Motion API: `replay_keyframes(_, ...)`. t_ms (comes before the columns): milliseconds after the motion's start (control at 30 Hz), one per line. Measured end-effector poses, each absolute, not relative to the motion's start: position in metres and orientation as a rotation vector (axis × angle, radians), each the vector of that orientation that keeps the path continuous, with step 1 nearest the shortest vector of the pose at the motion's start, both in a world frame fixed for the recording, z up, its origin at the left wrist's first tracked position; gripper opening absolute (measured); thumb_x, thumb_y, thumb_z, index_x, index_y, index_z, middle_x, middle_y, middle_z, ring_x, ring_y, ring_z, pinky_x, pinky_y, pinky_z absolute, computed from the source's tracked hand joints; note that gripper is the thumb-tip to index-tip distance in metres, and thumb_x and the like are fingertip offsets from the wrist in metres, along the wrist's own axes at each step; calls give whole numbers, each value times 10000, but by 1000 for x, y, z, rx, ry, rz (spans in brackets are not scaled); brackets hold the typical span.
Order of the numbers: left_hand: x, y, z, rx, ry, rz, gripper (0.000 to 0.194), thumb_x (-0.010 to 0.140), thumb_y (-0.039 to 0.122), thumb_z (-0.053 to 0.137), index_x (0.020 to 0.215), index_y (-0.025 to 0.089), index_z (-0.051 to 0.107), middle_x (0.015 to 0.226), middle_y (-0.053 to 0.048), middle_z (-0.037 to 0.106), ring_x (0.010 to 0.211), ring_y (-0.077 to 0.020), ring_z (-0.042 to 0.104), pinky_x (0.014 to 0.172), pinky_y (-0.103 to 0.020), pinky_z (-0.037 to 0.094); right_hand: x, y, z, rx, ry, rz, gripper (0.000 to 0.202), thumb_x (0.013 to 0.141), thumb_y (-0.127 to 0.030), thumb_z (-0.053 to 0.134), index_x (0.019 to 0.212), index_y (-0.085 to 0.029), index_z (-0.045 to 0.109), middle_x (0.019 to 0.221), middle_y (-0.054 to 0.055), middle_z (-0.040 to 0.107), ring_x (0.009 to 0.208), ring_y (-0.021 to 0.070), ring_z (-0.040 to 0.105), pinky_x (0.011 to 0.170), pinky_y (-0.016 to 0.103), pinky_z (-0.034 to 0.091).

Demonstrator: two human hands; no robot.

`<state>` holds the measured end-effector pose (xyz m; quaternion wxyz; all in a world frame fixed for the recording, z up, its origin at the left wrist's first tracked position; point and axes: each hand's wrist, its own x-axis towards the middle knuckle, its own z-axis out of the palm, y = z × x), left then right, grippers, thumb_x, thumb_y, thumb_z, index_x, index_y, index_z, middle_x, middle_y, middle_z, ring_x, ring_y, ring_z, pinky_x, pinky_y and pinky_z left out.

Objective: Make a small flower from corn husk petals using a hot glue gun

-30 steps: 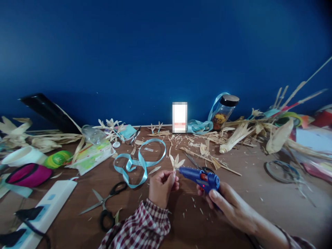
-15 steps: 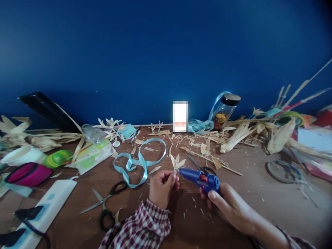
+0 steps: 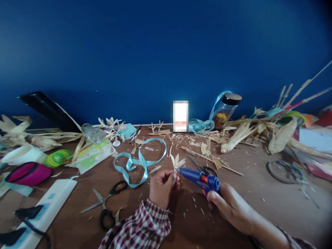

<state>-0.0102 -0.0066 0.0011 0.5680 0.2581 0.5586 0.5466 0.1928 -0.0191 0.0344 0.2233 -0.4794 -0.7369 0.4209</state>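
Observation:
Between the thumb and fingers of my left hand (image 3: 163, 186) is the base of a small corn husk flower (image 3: 177, 162), its pale petals pointing up and away. My right hand (image 3: 230, 205) is closed round the handle of a blue glue gun (image 3: 198, 177), which has a small red light lit. The gun's nozzle points left and meets the flower's base, or sits very near it; I cannot tell whether glue is coming out. Behind the gun lies a pair of scissors (image 3: 207, 169), partly hidden by it.
Light-blue ribbon (image 3: 144, 173) lies in loops left of centre. Open scissors (image 3: 103, 200) and a white power strip (image 3: 52, 211) are at the left. Husk scraps (image 3: 204, 148) and a leaning jar (image 3: 225, 112) stand towards the blue wall. A coil of wire (image 3: 285, 172) is at the right.
Hardly anything differs. My right hand's fingers have shifted slightly on the glue gun's handle; the nozzle stays at the flower and my left hand keeps its place.

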Motion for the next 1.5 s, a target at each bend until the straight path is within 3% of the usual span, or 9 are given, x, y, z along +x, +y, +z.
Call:
replay_keyframes(1300,-10,-7,2,614,1332,1280,295,575,379,746,654,117,639,556,-17,643,443,-104,568,441,-221,498,196,-22,22,-1328,-1834,1316,407,886,-515,356,804,-156,529,684,27,571,579,127,526,527,230,430)
replay_keyframes(1500,-10,-7,2,593,1296,1290,287,570,367,751,660,118,642,546,-14,645,432,-96,566,434,-212,490,196,-20,31,-1286,-1935,1326,360,903,-463,351,836,-161,535,676,22,570,564,122,521,501,220,423)
